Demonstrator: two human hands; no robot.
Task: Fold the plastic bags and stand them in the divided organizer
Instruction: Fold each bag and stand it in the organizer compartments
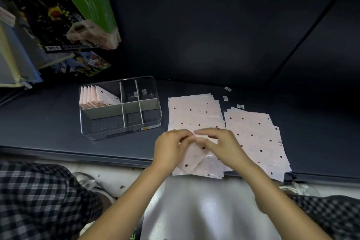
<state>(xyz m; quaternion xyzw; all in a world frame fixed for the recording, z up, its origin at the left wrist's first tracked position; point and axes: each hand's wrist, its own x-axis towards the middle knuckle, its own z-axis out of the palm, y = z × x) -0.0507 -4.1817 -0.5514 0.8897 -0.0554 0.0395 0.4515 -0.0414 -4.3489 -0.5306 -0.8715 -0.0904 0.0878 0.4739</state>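
Note:
A pale pink dotted plastic bag [194, 157] is partly folded at the near edge of the dark table. My left hand [171, 150] pinches its left side and my right hand [222, 146] pinches its top fold. Under it lies a stack of flat dotted bags [194, 113]. A second flat stack [257, 136] lies to the right. The clear divided organizer [120, 132] stands to the left, with several folded bags [97, 96] upright in its back left compartment.
Sticker labels [225, 98] lie behind the stacks. Packaged goods [58, 15] hang at the upper left over the table's back corner. My checked trouser legs [39, 197] and shoes show below the table edge [78, 155].

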